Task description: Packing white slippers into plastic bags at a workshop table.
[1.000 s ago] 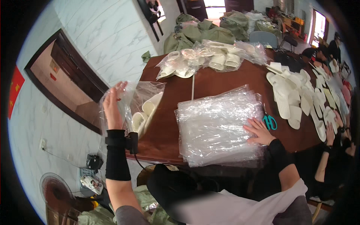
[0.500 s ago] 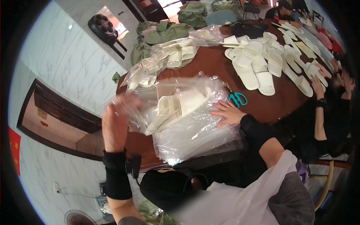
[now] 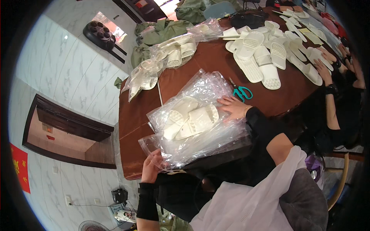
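At frame centre, bagged white slippers (image 3: 190,120) lie on a stack of clear bags (image 3: 200,142). Left hand (image 3: 151,169) fingers pinch the stack's lower-left corner; right hand (image 3: 236,107) presses flat, fingers spread. Bagging step; squaring the pile seems next.

Bright, even daylight, strongest from the doorway at top. Glare on the clear plastic bags (image 3: 192,127) and glossy floor tiles (image 3: 65,77). Heavy fisheye bending, black vignette at the rim.

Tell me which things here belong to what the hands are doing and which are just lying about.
In hand:
left hand
right hand
bagged white slippers
stack of clear bags

Lying about:
teal scissors
loose white slippers
other bagged slippers
green cloth bundles
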